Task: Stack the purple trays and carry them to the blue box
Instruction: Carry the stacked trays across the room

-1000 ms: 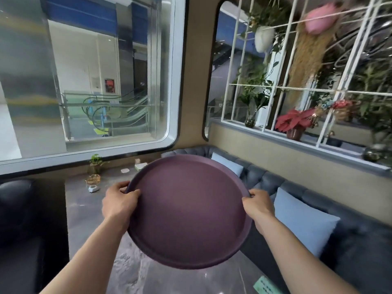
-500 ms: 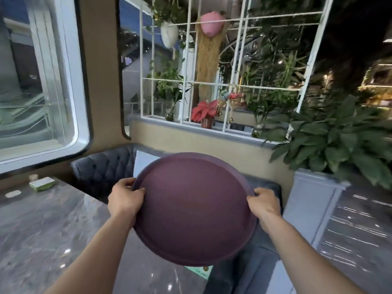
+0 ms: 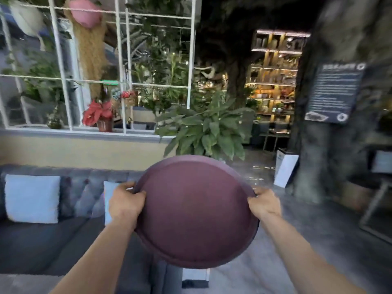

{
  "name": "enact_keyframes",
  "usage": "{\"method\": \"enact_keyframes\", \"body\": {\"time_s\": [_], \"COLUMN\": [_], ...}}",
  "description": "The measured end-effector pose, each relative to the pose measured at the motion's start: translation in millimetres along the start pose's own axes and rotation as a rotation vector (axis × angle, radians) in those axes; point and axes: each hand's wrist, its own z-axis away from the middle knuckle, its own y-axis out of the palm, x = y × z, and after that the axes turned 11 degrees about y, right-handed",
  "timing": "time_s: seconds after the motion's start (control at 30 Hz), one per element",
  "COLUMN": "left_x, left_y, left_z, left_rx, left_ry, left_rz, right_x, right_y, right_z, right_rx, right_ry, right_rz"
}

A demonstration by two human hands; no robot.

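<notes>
**Purple round tray held up in both hands**

Purple and matte, a round tray fills the lower middle of the head-camera view, carried in the air in front of the person with its face tilted toward the camera. The left hand clasps the tray's left rim, fingers curled over the edge. The right hand clasps the right rim in the same way. Whether this is one tray or a stack cannot be told from this angle.

Behind the tray, to the left, a dark grey sofa holds a pale blue cushion. Above the sofa runs a white lattice frame with a red-leaved potted plant on its ledge. A large green leafy plant stands just beyond the tray's top edge. The picture is blurred.
</notes>
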Motion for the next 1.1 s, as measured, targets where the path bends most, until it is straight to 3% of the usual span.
{"method": "enact_keyframes", "body": {"time_s": [0.57,0.9,1.1], "left_x": [-140,-200,-256], "left_y": [352,561,644], "left_z": [157,245,309], "left_rx": [0.567,0.961,1.202], "left_ry": [0.131,0.205,0.276], "left_rz": [0.215,0.321,0.386], "right_x": [-212,-288,-315], "right_y": [-269,-369,-414], "right_z": [-103,-132,-138], "right_rx": [-0.503,-0.843,-1.022], "right_ry": [0.443,0.669,0.806], "right_rz": [-0.089,-0.096,-0.129]}}
